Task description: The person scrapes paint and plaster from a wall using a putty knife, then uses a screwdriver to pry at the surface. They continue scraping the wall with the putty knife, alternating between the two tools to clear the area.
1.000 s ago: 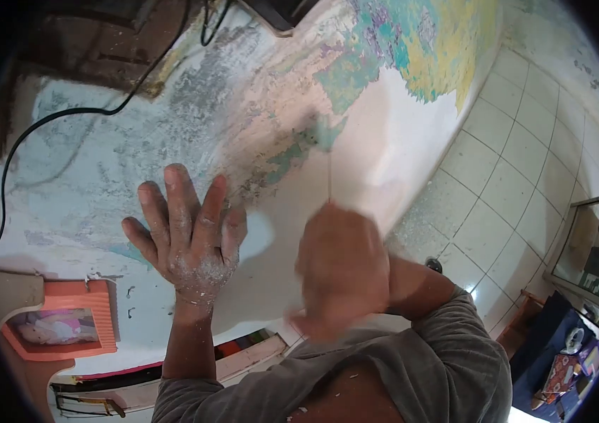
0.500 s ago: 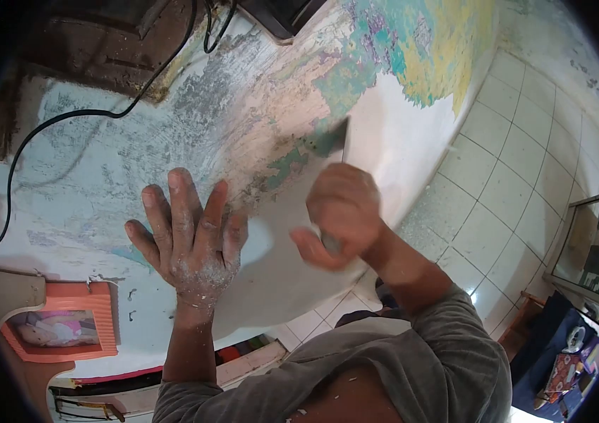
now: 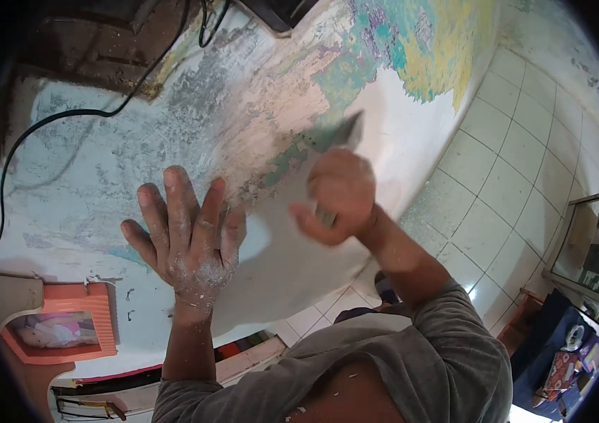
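Observation:
My left hand (image 3: 193, 243) lies flat on the wall (image 3: 81, 197), fingers spread, with pale dust over its back and knuckles. My right hand (image 3: 342, 192), a little blurred, is wrapped round the handle of a scraper (image 3: 350, 131). The metal blade points up and right, its tip over the edge between the white paint (image 3: 398, 130) and the bared green and pinkish layers. Most of the handle is hidden in the fist. Above both hands, the wall shows scratched patches of grey, pink, teal, purple and yellow.
A black cable (image 3: 88, 113) runs down the wall at left, beneath brown wooden panelling (image 3: 88, 42). An orange picture frame (image 3: 110, 321) hangs at lower left. Pale floor tiles (image 3: 486, 180) lie to the right, with a glass-fronted cabinet (image 3: 588, 247) and a dark cloth (image 3: 546, 338) beyond.
My right hand has moved slightly up with the scraper, and the blade has turned to lean further right. My left hand stays spread on the wall in nearly the same place.

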A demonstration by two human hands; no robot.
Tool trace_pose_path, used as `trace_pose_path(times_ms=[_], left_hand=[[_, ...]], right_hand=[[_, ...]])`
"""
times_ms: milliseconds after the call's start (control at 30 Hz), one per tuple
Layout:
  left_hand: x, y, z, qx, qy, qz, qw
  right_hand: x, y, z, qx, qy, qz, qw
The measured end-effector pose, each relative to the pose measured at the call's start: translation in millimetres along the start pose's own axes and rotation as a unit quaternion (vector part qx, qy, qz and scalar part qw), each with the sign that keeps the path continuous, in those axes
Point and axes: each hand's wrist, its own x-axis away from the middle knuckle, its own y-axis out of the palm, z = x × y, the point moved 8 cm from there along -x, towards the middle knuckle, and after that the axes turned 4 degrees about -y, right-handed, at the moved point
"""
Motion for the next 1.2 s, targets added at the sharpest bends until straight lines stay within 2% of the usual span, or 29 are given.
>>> trace_pose_path(times_ms=[33, 67, 133, 167, 267, 300, 367, 400, 467, 533, 567, 600, 633, 667, 700, 767, 833, 867, 933, 967, 1000, 1033, 1067, 1100, 1133, 1200], left_hand=[[-2.2, 2.2, -1.0, 0.008, -0.005, 0.000, 1.000], [-5.4, 3.8, -1.1, 0.006, -0.007, 0.007, 1.000], [-1.6, 2.8, -1.4, 0.019, -0.014, -0.003, 1.000], [-3.9, 4.2, 0.2, 0.023, -0.015, -0.003, 1.000], [-3.9, -6.2, 1.7, 0.008, 0.000, 0.019, 1.000], [-3.7, -5.3, 1.2, 0.013, -0.005, 0.004, 1.000], [-4.6, -3.2, -1.0, 0.020, -0.021, -0.014, 0.999], [-3.6, -6.7, 0.1, 0.037, -0.014, -0.010, 0.999], [-7.1, -12.1, -3.1, 0.061, -0.024, 0.015, 0.998], [-1.3, -22.1, -6.1, 0.172, 0.009, 0.028, 0.985], [5.5, -21.0, -10.2, 0.176, 0.002, 0.032, 0.984], [16.2, -13.7, -10.8, 0.362, 0.009, 0.010, 0.932], [25.9, -8.1, -9.1, 0.534, 0.019, -0.010, 0.845], [36.9, 4.8, 2.9, 0.639, -0.058, -0.114, 0.758], [51.7, 13.0, 27.9, 0.722, -0.128, -0.214, 0.645], [80.9, 30.1, 88.8, 0.855, -0.157, -0.341, 0.356], [92.4, 21.7, 134.2, 0.902, -0.207, -0.378, 0.034], [90.6, 15.1, 139.0, 0.903, -0.202, -0.378, 0.029], [78.3, -1.6, 142.5, 0.904, -0.197, -0.344, -0.163], [77.4, -3.5, 143.3, 0.892, -0.203, -0.331, -0.230], [79.9, 3.0, 144.3, 0.893, -0.199, -0.331, -0.231], [82.2, 15.1, 144.3, 0.894, -0.205, -0.306, -0.254], [82.4, 22.9, 141.9, 0.894, -0.213, -0.280, -0.277], [83.4, 31.8, 140.1, 0.880, -0.276, -0.299, -0.244], [80.4, 34.9, 141.0, 0.880, -0.278, -0.296, -0.246], [73.4, 44.8, 138.9, 0.904, -0.277, -0.289, -0.152]], right_hand=[[-7.7, -8.2, 5.7, 0.000, 0.025, -0.051, 0.998], [-23.2, -14.8, -6.0, 0.001, 0.018, -0.050, 0.999], [-34.7, -20.5, -45.1, -0.128, 0.030, -0.073, 0.989], [-28.1, -16.6, -35.0, -0.125, 0.031, -0.076, 0.989], [-5.6, -8.4, 8.0, 0.051, 0.019, 0.001, 0.998], [-9.2, -16.5, 7.3, 0.056, 0.007, 0.000, 0.998], [-13.8, -38.2, 6.4, -0.063, 0.072, 0.006, 0.995], [-17.8, -39.4, -14.2, -0.064, 0.081, -0.005, 0.995], [-43.0, -47.8, -50.6, -0.134, 0.055, 0.007, 0.989], [-51.8, -47.2, -74.6, -0.169, 0.037, 0.003, 0.985], [-55.2, -47.9, -85.0, -0.201, 0.028, 0.012, 0.979], [-59.8, -46.2, -94.7, -0.197, 0.026, 0.004, 0.980], [-65.3, -42.6, -106.3, -0.208, 0.016, -0.015, 0.978], [-69.6, -38.7, -117.5, -0.218, 0.005, -0.032, 0.975], [-72.9, -35.9, -126.4, -0.209, 0.000, -0.038, 0.977], [-75.5, -24.2, -148.6, -0.254, -0.020, -0.078, 0.964], [-69.0, -10.9, -163.9, -0.266, -0.003, -0.082, 0.960], [-62.7, -4.0, -169.9, -0.286, 0.018, -0.080, 0.955], [-47.7, 2.9, -177.8, -0.280, 0.041, -0.082, 0.955], [-40.0, 3.7, -177.7, -0.253, 0.056, -0.101, 0.961], [-34.8, 2.8, -177.3, -0.227, 0.071, -0.118, 0.964], [-33.5, -3.1, -179.4, -0.225, 0.070, -0.120, 0.964], [-30.3, -8.4, -175.0, -0.148, 0.102, -0.147, 0.973], [-26.1, -15.1, -170.4, -0.071, 0.134, -0.173, 0.973], [-22.4, -23.1, -175.2, -0.073, 0.135, -0.176, 0.972], [-0.1, -47.2, -151.9, 0.000, 0.336, -0.169, 0.926]])
